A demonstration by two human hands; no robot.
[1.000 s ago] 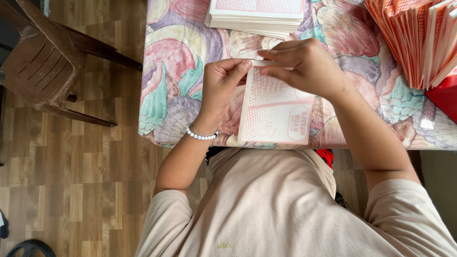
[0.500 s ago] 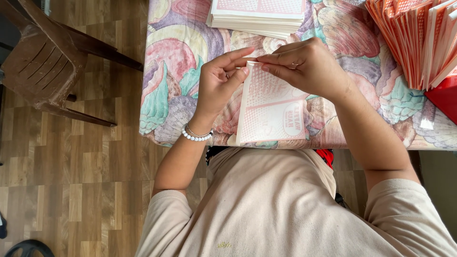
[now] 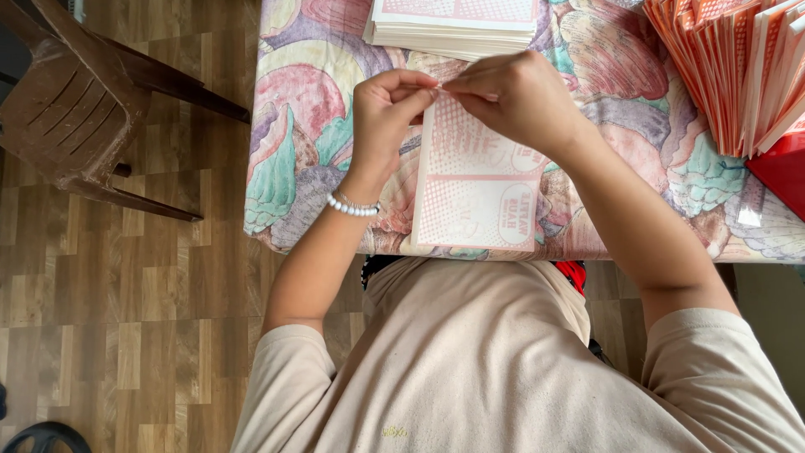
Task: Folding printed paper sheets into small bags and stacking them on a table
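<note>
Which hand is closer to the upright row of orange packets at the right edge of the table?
Right. The right hand pinches the top edge of the printed sheet, partway toward the orange packets. The left hand pinches the same edge farther from them.

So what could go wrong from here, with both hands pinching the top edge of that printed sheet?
The thin pink-printed paper sheet is pinched at its top edge by the left hand and right hand; it might tear or crease there. Its lower edge reaches the front edge of the floral-clothed table, so it could slide off if released.
</note>
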